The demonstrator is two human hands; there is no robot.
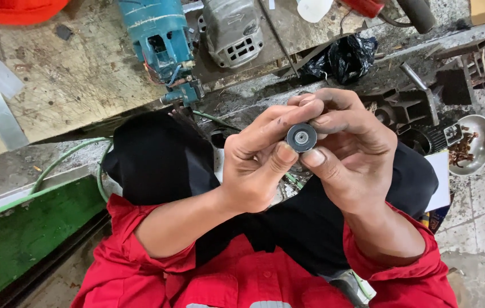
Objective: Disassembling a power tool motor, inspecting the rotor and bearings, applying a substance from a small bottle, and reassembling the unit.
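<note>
Pinching a small round black bearing (pixel 302 137) between them, the left hand (pixel 254 165) and right hand (pixel 351 151) hold it over the lap, near the counter's (pixel 71 85) front edge.

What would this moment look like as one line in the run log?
left hand: pinching round bearing | right hand: pinching same bearing | teal motor housing on workbench | metal bowl at right
</note>
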